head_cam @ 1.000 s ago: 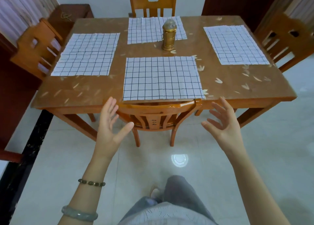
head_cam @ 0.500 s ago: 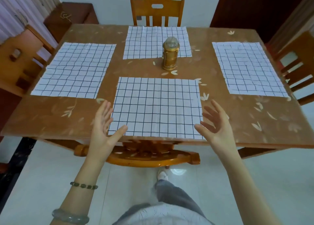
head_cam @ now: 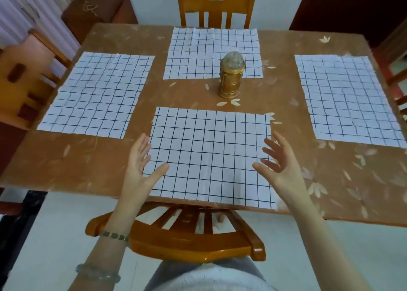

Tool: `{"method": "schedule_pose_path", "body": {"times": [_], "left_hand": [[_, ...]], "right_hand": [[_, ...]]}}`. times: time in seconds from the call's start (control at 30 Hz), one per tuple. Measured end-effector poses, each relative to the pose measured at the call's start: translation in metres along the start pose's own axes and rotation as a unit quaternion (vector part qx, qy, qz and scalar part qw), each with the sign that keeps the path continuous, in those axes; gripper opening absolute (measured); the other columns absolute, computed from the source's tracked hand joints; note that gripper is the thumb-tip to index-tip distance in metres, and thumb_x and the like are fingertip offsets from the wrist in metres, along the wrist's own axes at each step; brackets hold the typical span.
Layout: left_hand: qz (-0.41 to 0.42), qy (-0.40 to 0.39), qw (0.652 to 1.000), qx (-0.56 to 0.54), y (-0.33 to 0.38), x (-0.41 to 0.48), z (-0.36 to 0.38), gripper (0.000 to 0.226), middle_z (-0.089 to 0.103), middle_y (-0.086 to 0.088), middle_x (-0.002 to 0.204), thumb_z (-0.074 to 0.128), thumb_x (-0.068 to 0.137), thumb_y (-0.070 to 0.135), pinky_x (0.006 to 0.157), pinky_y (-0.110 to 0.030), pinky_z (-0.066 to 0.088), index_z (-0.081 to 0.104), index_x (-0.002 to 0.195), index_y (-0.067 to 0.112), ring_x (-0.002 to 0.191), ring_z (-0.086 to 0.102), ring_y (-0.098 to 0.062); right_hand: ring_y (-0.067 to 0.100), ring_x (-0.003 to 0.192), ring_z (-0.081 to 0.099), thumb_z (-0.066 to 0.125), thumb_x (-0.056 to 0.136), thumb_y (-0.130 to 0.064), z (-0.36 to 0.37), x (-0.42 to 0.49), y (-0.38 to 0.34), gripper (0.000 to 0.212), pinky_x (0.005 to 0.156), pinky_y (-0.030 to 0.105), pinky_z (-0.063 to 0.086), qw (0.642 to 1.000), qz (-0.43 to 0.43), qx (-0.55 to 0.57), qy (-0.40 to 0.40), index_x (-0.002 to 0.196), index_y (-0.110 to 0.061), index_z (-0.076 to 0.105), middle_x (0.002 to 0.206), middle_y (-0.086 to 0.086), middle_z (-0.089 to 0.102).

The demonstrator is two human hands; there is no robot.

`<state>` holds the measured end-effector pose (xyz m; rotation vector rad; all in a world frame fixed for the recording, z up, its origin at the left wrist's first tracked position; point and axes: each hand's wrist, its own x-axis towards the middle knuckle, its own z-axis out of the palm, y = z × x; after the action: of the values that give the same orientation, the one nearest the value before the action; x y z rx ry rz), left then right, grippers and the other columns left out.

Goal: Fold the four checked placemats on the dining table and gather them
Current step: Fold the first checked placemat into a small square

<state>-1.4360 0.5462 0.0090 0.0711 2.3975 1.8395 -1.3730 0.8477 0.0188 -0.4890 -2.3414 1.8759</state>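
A person's view looking down at a brown wooden dining table (head_cam: 286,119) scattered with pale petal shapes. It stretches out ahead of both hands and to either side of them.

Four white placemats with a dark check lie flat and unfolded on it, well apart from one another. The nearest placemat (head_cam: 209,154) lies between the two hands, its near edge at the table's edge. A second placemat (head_cam: 97,94) lies beyond the left hand and out to its left. A third placemat (head_cam: 204,53) lies far ahead of both hands, at the far side of the table. A fourth placemat (head_cam: 350,99) lies beyond the right hand and out to its right.

A wooden chair (head_cam: 187,244) is tucked under the table below the wrists. Another chair (head_cam: 217,6) stands at the far side.

The left hand (head_cam: 137,172) is wide, fingers straight and thumb spread, over the left edge of the nearest placemat and holding nothing. The right hand (head_cam: 279,169) is also wide, fingers fanned, over the right edge and holding nothing. The palms face each other. Whether either touches the cloth cannot be told.

A small gold lantern (head_cam: 231,79) stands upright ahead of the right hand's fingertips, in front of the third placemat's near edge.

The left forearm wears a bead bracelet (head_cam: 113,235) and a pale bangle (head_cam: 97,273).
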Motion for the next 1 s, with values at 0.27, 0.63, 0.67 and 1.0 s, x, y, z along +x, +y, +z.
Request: {"method": "schedule_pose_path", "body": {"times": [0.27,0.63,0.67,1.0], "left_hand": [[-0.046,-0.037,0.998,0.02,-0.026,0.047,-0.013,0.08,0.034,0.018,0.149,0.072,0.083,0.016,0.109,-0.02,0.03,0.027,0.146,0.036,0.135,0.034,0.005],[-0.167,-0.028,0.976,0.138,-0.092,0.197,-0.01,0.061,0.034,-0.001,0.153,0.059,0.094,0.026,0.111,-0.036,0.029,0.031,0.148,0.016,0.14,0.033,-0.017],[-0.168,-0.029,0.974,0.15,-0.096,0.208,-0.008,0.062,0.034,-0.003,0.153,0.059,0.094,0.027,0.112,-0.037,0.029,0.03,0.148,0.015,0.14,0.033,-0.019],[-0.193,0.037,0.95,0.242,-0.129,0.266,0.007,0.064,0.052,-0.016,0.136,0.07,0.086,0.021,0.095,-0.033,0.044,0.042,0.139,0.0,0.121,0.053,-0.031]], "right_hand": [[0.007,0.117,0.053,0.072,0.08,-0.008,0.018,0.029,0.012,0.074,0.089,0.019,0.048,0.999,0.039,0.015,0.03,0.14,-0.031,0.036,0.131,-0.005,0.051],[0.023,0.12,0.051,0.073,0.08,-0.012,0.004,0.176,0.103,0.058,0.093,0.032,0.044,0.974,0.169,-0.115,0.096,0.133,-0.013,0.049,0.133,0.007,0.051],[0.025,0.124,0.049,0.072,0.08,-0.014,0.002,0.186,0.109,0.059,0.099,0.036,0.042,0.968,0.178,-0.14,0.106,0.134,-0.011,0.049,0.135,0.007,0.051],[0.021,0.062,0.042,0.065,0.07,-0.007,0.002,0.232,0.135,0.018,0.057,0.03,0.032,0.939,0.231,-0.196,0.165,0.08,0.006,0.057,0.066,0.01,0.045]]}}
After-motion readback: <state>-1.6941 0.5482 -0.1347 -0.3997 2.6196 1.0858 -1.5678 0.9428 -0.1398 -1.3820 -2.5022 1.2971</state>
